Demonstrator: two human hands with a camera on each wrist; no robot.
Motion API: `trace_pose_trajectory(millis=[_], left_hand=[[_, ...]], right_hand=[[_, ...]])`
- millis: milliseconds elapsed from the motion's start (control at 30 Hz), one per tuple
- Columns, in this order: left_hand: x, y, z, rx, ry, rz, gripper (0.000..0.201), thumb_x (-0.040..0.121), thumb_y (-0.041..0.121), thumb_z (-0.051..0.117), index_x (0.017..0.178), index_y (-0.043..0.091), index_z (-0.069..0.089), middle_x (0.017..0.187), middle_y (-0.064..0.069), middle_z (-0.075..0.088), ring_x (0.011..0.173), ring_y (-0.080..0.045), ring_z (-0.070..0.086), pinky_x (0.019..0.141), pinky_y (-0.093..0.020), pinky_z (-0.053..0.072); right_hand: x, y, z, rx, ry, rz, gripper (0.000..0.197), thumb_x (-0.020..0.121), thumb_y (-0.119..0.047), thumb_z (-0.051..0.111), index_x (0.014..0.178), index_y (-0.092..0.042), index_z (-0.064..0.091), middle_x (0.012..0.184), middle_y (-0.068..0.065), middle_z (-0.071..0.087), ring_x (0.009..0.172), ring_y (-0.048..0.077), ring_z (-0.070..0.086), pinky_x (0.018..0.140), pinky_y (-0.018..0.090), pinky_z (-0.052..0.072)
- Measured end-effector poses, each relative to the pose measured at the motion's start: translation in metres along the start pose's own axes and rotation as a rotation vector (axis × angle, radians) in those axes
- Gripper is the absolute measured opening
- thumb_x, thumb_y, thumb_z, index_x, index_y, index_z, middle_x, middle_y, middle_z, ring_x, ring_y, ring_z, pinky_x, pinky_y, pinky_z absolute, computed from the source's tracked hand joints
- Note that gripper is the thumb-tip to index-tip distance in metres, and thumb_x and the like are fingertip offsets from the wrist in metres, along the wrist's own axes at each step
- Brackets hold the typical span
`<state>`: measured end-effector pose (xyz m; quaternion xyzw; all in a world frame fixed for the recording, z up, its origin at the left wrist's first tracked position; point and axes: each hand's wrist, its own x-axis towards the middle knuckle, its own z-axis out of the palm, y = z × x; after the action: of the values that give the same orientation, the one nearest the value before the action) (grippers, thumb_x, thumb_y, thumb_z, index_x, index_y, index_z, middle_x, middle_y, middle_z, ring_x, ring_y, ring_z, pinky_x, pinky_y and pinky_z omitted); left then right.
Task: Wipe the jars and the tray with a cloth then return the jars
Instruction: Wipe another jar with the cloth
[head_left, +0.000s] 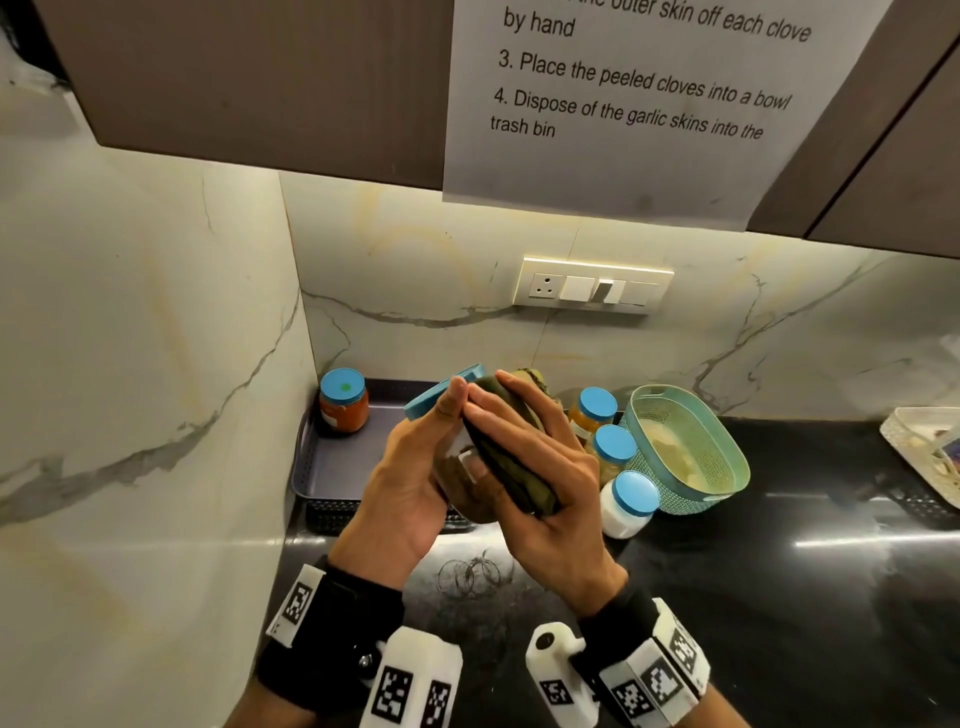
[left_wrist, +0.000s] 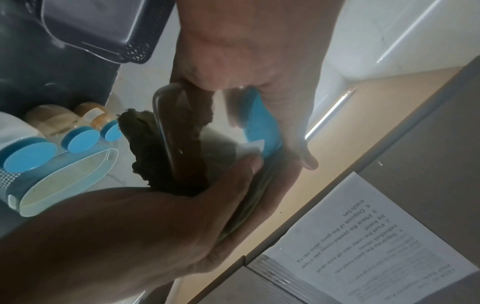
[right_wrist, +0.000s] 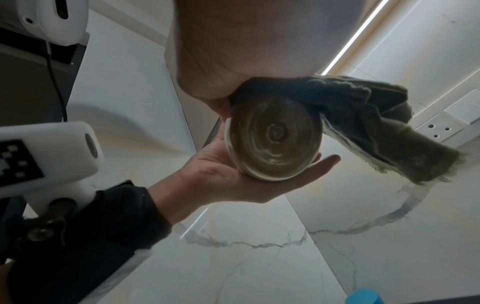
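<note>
I take the tray (head_left: 332, 462) as my anchor: it sits on the desk (head_left: 779, 597) in the corner, against the back wall. One jar (head_left: 343, 401) stands in its far left corner. Right of the tray, three jars (head_left: 613, 449) stand in a row running toward me, and a basket (head_left: 691, 447) lies just right of them. Above the tray's near right part, my hands (head_left: 488, 467) hold a tilted jar (head_left: 457, 467) (cloth (head_left: 511, 457) on its right side).
</note>
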<state>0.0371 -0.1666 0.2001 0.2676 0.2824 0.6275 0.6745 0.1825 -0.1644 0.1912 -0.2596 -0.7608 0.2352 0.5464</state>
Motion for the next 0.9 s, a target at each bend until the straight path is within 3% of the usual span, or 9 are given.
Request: trace_pose_trajectory(millis=[167, 300, 400, 533, 567, 633, 700, 800, 900], left_hand=[[0.006, -0.011, 0.001, -0.008, 0.007, -0.068, 0.104, 0.037, 0.065, 0.099, 0.119, 0.006, 0.071, 0.110, -0.016, 0.075, 0.099, -0.030, 0.074, 0.080, -0.042, 0.065], [0.017, -0.012, 0.003, -0.020, -0.044, -0.074, 0.092, 0.031, 0.069, 0.097, 0.101, 0.011, 0.082, 0.107, -0.017, 0.077, 0.091, -0.028, 0.077, 0.072, -0.039, 0.064], [0.020, -0.013, 0.009, 0.049, 0.051, -0.052, 0.120, 0.021, 0.073, 0.095, 0.117, 0.004, 0.073, 0.122, -0.023, 0.073, 0.101, -0.033, 0.074, 0.083, -0.044, 0.062], [0.025, -0.015, 0.014, 0.024, 0.081, 0.009, 0.098, 0.018, 0.071, 0.095, 0.097, 0.015, 0.081, 0.104, -0.009, 0.081, 0.092, -0.024, 0.079, 0.069, -0.036, 0.064], [0.027, -0.015, 0.013, 0.032, 0.109, 0.019, 0.103, 0.017, 0.071, 0.096, 0.103, 0.015, 0.078, 0.106, -0.010, 0.080, 0.095, -0.025, 0.078, 0.071, -0.038, 0.065], [0.030, -0.015, 0.012, 0.057, 0.157, 0.037, 0.116, 0.027, 0.069, 0.098, 0.119, 0.005, 0.070, 0.117, -0.018, 0.076, 0.109, -0.035, 0.074, 0.090, -0.050, 0.062], [0.030, -0.016, 0.011, 0.061, 0.167, 0.082, 0.118, 0.044, 0.065, 0.098, 0.133, -0.003, 0.060, 0.123, -0.023, 0.069, 0.116, -0.041, 0.067, 0.105, -0.059, 0.052], [0.028, -0.017, 0.006, 0.084, 0.164, 0.089, 0.104, 0.049, 0.064, 0.096, 0.130, 0.007, 0.066, 0.120, -0.015, 0.072, 0.108, -0.031, 0.069, 0.089, -0.046, 0.057], [0.025, -0.017, 0.004, 0.085, 0.093, 0.070, 0.082, 0.049, 0.062, 0.096, 0.115, 0.017, 0.077, 0.114, -0.013, 0.076, 0.099, -0.025, 0.074, 0.077, -0.036, 0.061]], right_hand=[[-0.010, 0.003, -0.012, -0.050, -0.016, 0.026, 0.038, 0.098, -0.016, 0.064, 0.135, -0.015, 0.067, 0.148, -0.003, 0.063, 0.151, 0.032, 0.043, 0.116, 0.064, 0.037], [-0.025, 0.004, -0.014, -0.102, -0.053, -0.046, 0.032, 0.101, -0.021, 0.063, 0.132, -0.017, 0.069, 0.146, -0.006, 0.065, 0.152, 0.033, 0.042, 0.117, 0.067, 0.032], [-0.032, 0.009, -0.014, -0.105, -0.004, -0.042, 0.031, 0.105, -0.026, 0.059, 0.135, -0.022, 0.066, 0.148, -0.011, 0.063, 0.153, 0.031, 0.041, 0.117, 0.071, 0.030], [-0.042, 0.015, -0.012, -0.156, -0.009, -0.041, 0.042, 0.098, -0.016, 0.062, 0.139, -0.026, 0.062, 0.153, -0.012, 0.059, 0.155, 0.032, 0.037, 0.117, 0.073, 0.028], [-0.044, 0.017, -0.012, -0.161, -0.011, -0.042, 0.043, 0.099, -0.017, 0.061, 0.141, -0.027, 0.061, 0.154, -0.012, 0.057, 0.156, 0.032, 0.035, 0.117, 0.073, 0.028], [-0.040, 0.023, -0.010, -0.101, 0.007, 0.004, 0.041, 0.104, -0.024, 0.058, 0.145, -0.030, 0.057, 0.156, -0.014, 0.054, 0.157, 0.031, 0.032, 0.118, 0.072, 0.030], [-0.026, 0.025, -0.008, 0.062, 0.051, 0.129, 0.038, 0.107, -0.027, 0.056, 0.145, -0.027, 0.059, 0.157, -0.010, 0.054, 0.157, 0.030, 0.033, 0.120, 0.067, 0.034], [0.005, 0.024, -0.015, 0.323, 0.076, 0.317, 0.038, 0.104, -0.009, 0.054, 0.142, -0.013, 0.061, 0.154, 0.001, 0.058, 0.151, 0.025, 0.045, 0.121, 0.051, 0.041], [0.030, 0.022, -0.020, 0.443, 0.039, 0.444, 0.041, 0.103, -0.003, 0.048, 0.142, -0.009, 0.061, 0.143, 0.004, 0.067, 0.136, 0.021, 0.061, 0.108, 0.032, 0.053]])
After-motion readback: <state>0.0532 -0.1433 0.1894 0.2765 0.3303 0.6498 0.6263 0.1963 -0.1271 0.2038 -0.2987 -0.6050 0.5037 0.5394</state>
